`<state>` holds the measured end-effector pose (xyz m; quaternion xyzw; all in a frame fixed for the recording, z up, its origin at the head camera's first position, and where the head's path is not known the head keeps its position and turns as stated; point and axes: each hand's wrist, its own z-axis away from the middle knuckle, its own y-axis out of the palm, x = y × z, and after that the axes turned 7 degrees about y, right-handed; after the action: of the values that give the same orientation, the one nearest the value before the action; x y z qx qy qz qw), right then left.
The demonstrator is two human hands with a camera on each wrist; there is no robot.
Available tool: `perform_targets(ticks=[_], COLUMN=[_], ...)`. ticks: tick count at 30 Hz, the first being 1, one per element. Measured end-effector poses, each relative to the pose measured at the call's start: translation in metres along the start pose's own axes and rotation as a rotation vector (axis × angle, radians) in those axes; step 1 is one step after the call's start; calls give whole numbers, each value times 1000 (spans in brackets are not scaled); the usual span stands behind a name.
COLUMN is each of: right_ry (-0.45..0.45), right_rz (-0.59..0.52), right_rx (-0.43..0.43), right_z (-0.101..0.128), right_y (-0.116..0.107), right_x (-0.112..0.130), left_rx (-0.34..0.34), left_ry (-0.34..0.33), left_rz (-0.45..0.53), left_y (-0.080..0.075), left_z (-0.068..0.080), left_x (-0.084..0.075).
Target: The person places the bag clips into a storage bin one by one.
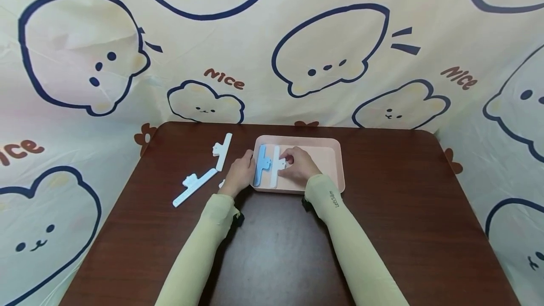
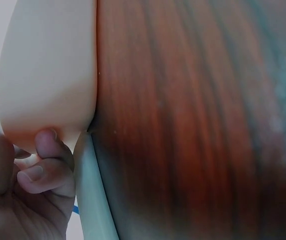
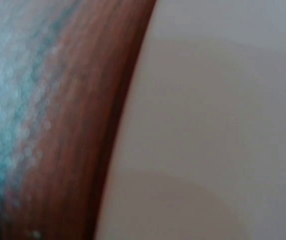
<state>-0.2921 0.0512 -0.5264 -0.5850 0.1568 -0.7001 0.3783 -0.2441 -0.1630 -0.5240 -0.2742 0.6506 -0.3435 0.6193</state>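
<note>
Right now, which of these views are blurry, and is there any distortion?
Head view: sharp, with wide-angle bending at the edges; tray and clips clear. Left wrist: table blurred, fingers fairly sharp. Right wrist: wholly out of focus.

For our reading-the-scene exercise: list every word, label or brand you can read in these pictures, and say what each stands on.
"Nice": brown lettering on the cream cartoon-animal backdrop cloth, repeated at right.
"ice": the same word cut off at the left edge.
"Let'sSlim", small and only roughly legible: on the pale green right sleeve.
Both wrist views: no text.
</note>
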Motion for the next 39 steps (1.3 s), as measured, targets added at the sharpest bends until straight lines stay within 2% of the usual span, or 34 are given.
perform_targets(ticks=[9, 25, 33, 39], right_ry=[2, -3, 0, -35], right_rz=[-9, -14, -9, 42], right_rx=[-2, 5, 26, 51], right_z=[-2, 2, 0, 3], right_y=[-1, -2, -5, -14], right_x=[-2, 1, 0, 4], left_rx=[8, 0, 1, -3], left_ry=[-12, 15, 0, -3], left_rz=[6, -4, -2, 0], left_y=[0, 0, 0, 0], left_z=[-2, 1, 1, 1], left_x=[-3, -1, -2, -3])
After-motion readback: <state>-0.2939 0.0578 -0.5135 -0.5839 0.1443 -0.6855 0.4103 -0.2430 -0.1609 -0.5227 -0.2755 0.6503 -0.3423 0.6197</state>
